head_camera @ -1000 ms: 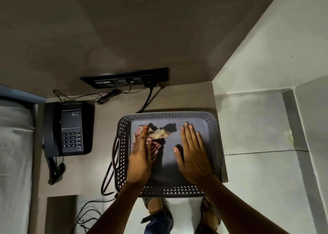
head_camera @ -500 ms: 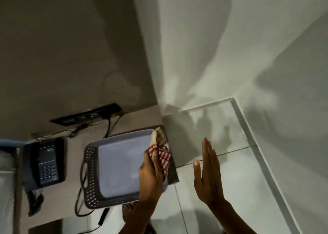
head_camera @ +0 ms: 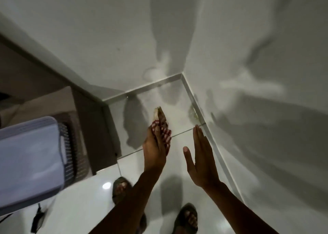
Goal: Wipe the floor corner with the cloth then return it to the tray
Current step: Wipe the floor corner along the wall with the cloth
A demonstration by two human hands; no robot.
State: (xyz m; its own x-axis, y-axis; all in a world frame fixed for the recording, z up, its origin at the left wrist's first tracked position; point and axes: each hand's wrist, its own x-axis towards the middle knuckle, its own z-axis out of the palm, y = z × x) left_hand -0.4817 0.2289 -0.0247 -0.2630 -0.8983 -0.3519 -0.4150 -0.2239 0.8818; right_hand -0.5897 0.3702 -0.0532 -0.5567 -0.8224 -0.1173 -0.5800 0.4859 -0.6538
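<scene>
Head view: left hand (head_camera: 156, 148) gripped the cloth (head_camera: 160, 127) bunched in its fingers, wad sticking out ahead, probably so it could be pushed down into the corner (head_camera: 181, 75). Right hand (head_camera: 200, 159) was empty, flat and open, just right of the left, close to the skirting (head_camera: 198, 107). Floor (head_camera: 174, 113) ahead of both hands looked free up to the walls; yellowish stain (head_camera: 193, 114) sat ahead-right by the skirting. Tray (head_camera: 28, 154) lay well left, behind the left hand, on a cabinet whose edge bounded the left side
</scene>
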